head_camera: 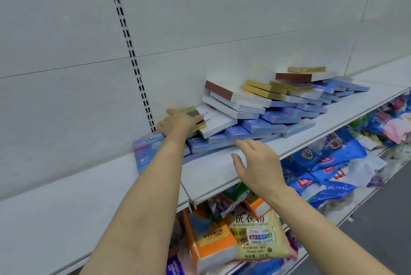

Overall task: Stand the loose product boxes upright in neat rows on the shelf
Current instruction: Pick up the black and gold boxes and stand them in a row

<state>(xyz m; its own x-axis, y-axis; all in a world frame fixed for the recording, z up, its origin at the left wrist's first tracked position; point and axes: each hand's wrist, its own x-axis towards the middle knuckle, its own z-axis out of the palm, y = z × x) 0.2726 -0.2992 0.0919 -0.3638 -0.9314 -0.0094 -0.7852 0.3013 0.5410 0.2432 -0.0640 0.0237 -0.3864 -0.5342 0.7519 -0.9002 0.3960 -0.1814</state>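
A long heap of flat product boxes lies toppled on the white shelf: several pale blue boxes below, white boxes with brown edges and gold boxes on top. My left hand reaches to the heap's left end and grips a gold and grey box near the back wall. One iridescent blue box stands upright at the far left, partly behind my left forearm. My right hand hovers over the shelf front with fingers spread, holding nothing, its fingertips close to the lowest blue boxes.
A slotted upright rail runs down the white back panel. Below the shelf, a lower shelf holds orange and yellow detergent bags and blue bags. Grey floor shows at the lower right.
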